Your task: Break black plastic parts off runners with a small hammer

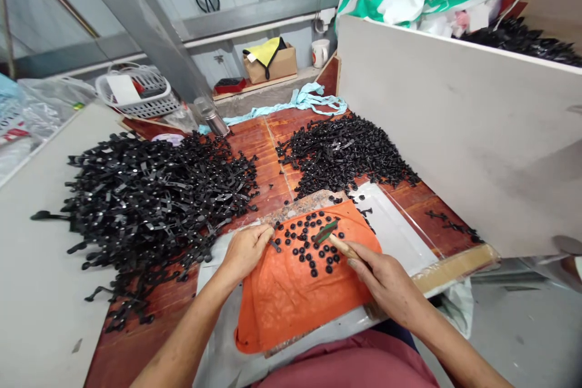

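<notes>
Black piece (275, 247) seemed pinched in the fingertips of the left hand (245, 253), over the orange cloth (300, 300). The right hand (384, 280) gripped a hammer (339, 244) by its wooden handle, head by loose black discs (313, 273). Good handling likely wanted a firm pinch, fingertips clear, and short, level taps. Beyond lay a left heap (154, 194) and right heap (341, 151).
</notes>
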The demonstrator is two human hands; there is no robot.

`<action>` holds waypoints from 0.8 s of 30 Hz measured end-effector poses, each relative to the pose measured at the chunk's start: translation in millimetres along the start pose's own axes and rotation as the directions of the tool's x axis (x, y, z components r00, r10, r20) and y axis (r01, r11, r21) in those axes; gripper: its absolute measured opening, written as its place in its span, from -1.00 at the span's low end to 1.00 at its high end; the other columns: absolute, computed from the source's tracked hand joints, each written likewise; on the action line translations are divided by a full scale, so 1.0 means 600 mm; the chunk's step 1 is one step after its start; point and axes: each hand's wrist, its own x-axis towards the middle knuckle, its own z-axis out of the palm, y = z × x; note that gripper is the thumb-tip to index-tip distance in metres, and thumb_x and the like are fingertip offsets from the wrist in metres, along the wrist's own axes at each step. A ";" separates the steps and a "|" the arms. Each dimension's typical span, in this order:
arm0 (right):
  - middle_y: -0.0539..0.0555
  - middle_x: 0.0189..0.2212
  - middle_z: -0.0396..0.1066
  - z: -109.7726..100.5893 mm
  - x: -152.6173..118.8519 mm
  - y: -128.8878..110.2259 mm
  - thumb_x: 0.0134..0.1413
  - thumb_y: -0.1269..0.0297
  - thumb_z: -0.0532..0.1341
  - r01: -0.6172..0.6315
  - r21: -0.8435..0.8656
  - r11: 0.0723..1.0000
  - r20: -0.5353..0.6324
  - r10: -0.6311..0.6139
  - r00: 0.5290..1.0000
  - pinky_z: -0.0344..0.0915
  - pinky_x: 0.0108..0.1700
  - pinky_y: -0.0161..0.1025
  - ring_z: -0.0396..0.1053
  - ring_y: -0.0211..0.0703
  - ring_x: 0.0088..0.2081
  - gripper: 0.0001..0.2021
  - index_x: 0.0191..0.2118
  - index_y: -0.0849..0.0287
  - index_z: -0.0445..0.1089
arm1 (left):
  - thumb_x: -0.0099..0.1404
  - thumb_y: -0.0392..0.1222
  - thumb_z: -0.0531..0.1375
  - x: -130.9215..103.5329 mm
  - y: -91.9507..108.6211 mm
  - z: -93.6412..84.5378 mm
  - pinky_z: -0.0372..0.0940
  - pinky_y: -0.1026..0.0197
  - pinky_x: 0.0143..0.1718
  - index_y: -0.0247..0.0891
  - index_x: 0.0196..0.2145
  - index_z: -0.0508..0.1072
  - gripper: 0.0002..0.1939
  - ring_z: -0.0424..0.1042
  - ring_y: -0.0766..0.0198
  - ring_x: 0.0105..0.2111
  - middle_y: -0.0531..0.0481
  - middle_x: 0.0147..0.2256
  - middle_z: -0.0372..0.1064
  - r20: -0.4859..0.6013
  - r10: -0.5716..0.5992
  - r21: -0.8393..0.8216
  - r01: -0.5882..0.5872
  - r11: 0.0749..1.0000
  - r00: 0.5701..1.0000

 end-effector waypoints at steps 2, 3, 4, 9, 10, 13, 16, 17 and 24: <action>0.06 -0.01 0.58 0.000 0.000 0.000 0.45 0.08 -0.03 -0.004 0.001 1.000 0.006 0.004 1.000 0.38 0.12 -0.09 0.55 0.03 0.00 -0.55 0.32 -0.07 0.30 | 0.43 -0.02 -0.11 -0.001 -0.001 0.002 0.05 0.25 -0.33 -0.18 -0.53 0.15 -0.61 0.31 0.25 -0.43 0.08 -0.52 0.28 -0.001 -0.011 0.015 0.011 1.000 1.000; 0.06 -0.01 0.59 0.000 -0.001 0.000 0.45 0.08 -0.03 -0.006 0.000 1.000 0.009 0.006 1.000 0.38 0.12 -0.09 0.54 0.03 0.00 -0.55 0.32 -0.06 0.30 | 0.44 -0.02 -0.10 -0.001 -0.001 0.002 0.04 0.25 -0.35 -0.18 -0.54 0.15 -0.60 0.30 0.26 -0.44 0.08 -0.52 0.29 -0.002 -0.018 0.024 0.018 1.000 1.000; 0.07 -0.02 0.59 0.000 -0.001 0.000 0.45 0.08 -0.03 -0.008 -0.002 1.000 0.011 0.008 1.000 0.38 0.12 -0.09 0.54 0.03 0.00 -0.55 0.32 -0.06 0.31 | 0.44 -0.02 -0.10 -0.002 -0.001 0.003 0.02 0.25 -0.36 -0.18 -0.54 0.15 -0.60 0.29 0.26 -0.44 0.08 -0.52 0.30 -0.001 -0.024 0.033 0.024 0.999 1.000; 0.05 0.04 0.56 -0.004 0.006 -0.008 0.46 0.12 -0.02 0.034 -0.041 0.999 0.025 -0.033 0.999 0.40 0.07 -0.13 0.54 0.00 0.01 -0.57 0.33 -0.11 0.28 | 0.45 -0.05 -0.09 -0.004 0.008 0.001 0.00 0.24 -0.36 -0.18 -0.53 0.22 -0.61 0.33 0.26 -0.44 0.07 -0.50 0.37 0.010 -0.023 0.110 0.022 0.994 1.000; 0.04 0.02 0.57 -0.006 0.011 -0.014 0.47 0.13 -0.01 0.050 -0.065 0.997 0.028 -0.048 0.998 0.43 0.01 -0.15 0.55 -0.01 -0.03 -0.57 0.34 -0.12 0.27 | 0.45 -0.06 -0.09 -0.005 0.011 0.000 0.00 0.23 -0.36 -0.18 -0.53 0.24 -0.61 0.34 0.25 -0.44 0.06 -0.50 0.38 0.007 -0.021 0.133 0.019 0.991 1.000; 0.06 -0.09 0.61 -0.013 0.038 -0.039 0.46 0.18 0.00 0.109 -0.180 0.978 0.043 -0.103 0.994 0.45 -0.11 -0.19 0.59 -0.03 -0.15 -0.57 0.35 -0.11 0.26 | 0.45 -0.08 -0.08 -0.005 0.018 -0.002 -0.01 0.22 -0.35 -0.18 -0.53 0.28 -0.59 0.36 0.24 -0.43 0.04 -0.49 0.42 0.002 -0.023 0.165 0.023 0.986 1.000; 0.06 -0.08 0.62 -0.011 0.072 -0.067 0.44 0.28 0.03 0.196 -0.295 0.935 0.056 -0.188 0.981 0.45 -0.08 -0.17 0.58 -0.03 -0.13 -0.53 0.37 -0.13 0.22 | 0.45 -0.06 -0.08 -0.005 0.020 -0.001 0.00 0.22 -0.36 -0.17 -0.52 0.32 -0.59 0.38 0.22 -0.43 0.02 -0.48 0.44 0.000 -0.039 0.139 0.039 0.990 0.999; 0.06 -0.02 0.60 -0.008 0.083 -0.074 0.44 0.30 0.03 0.234 -0.315 0.920 0.054 -0.229 0.972 0.45 -0.06 -0.17 0.58 -0.04 -0.10 -0.51 0.39 -0.15 0.18 | 0.45 -0.06 -0.07 -0.005 0.019 0.000 0.01 0.22 -0.36 -0.17 -0.52 0.33 -0.59 0.38 0.21 -0.43 0.02 -0.47 0.45 -0.004 -0.046 0.127 0.046 0.991 0.999; 0.06 -0.04 0.61 0.033 0.139 -0.089 0.42 0.36 0.06 0.285 -0.488 0.825 0.090 -0.277 0.957 0.42 -0.14 -0.27 0.59 -0.09 -0.17 -0.44 0.44 -0.14 0.07 | 0.45 -0.02 -0.07 -0.006 0.006 0.010 0.02 0.23 -0.36 -0.18 -0.53 0.31 -0.57 0.38 0.21 -0.44 0.03 -0.49 0.43 -0.036 -0.044 0.049 0.046 0.998 0.998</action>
